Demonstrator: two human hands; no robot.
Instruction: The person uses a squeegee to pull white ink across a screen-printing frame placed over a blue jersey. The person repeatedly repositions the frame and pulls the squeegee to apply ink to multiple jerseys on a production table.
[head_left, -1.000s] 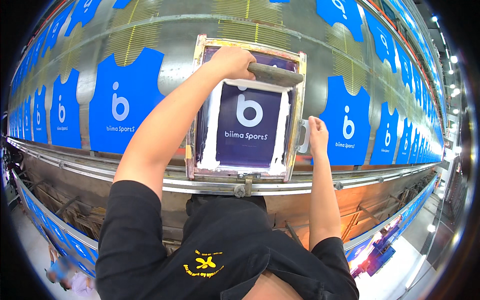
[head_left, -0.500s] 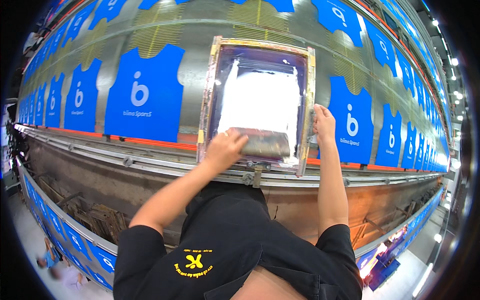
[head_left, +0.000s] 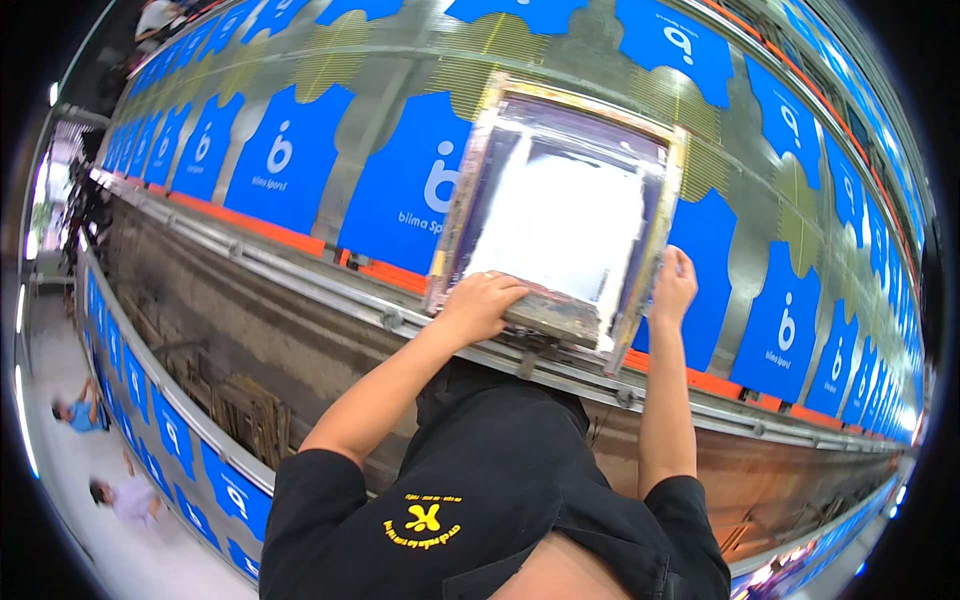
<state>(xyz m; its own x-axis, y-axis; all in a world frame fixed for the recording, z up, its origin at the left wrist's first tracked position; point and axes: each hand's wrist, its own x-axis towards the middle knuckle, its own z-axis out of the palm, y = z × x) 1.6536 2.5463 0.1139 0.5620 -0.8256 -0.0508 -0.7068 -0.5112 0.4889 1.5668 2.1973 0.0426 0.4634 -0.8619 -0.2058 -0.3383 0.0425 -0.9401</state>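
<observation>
Now white ink coats the wooden-framed screen [head_left: 560,215].

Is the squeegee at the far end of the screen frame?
No, the left hand holds the squeegee at the near end of the frame.

Printing screen [head_left: 560,215] is a rectangular frame w/ worn, ink-stained edges, mesh in the middle flooded w/ white ink so it looks almost solid white. It's sitting flat on the long surface [head_left: 300,265], over one of the blue shirt pieces, tilted a bit in my view. Squeegee [head_left: 550,315] is a long grubby bar lying across the near end of the screen, right at the bottom edge of the frame, smeared w/ ink.
</observation>
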